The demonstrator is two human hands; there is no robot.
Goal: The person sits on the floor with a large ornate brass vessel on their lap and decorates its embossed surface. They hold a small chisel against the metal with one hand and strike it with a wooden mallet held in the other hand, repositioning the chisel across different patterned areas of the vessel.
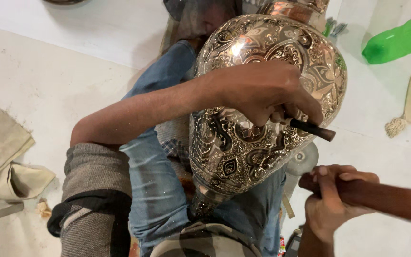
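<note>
**Chisel and mallet at an engraved vase**

Left hand [262, 90], frame centre: fingers clenched around a dark chisel [312, 128], resting on the engraved metal vase [262, 109] lying across denim-clad legs [158, 190]. Right hand [331, 200], lower right: fingers wrapped around a wooden mallet handle [381, 197]. Green plastic bottle [400, 40] on the floor, upper right.

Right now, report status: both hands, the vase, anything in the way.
Left hand fingers shut on a dark chisel, tip against the engraved metal vase. Right hand shut on a wooden handle. Vase lies across the lap. Nothing between tools and vase.
</note>
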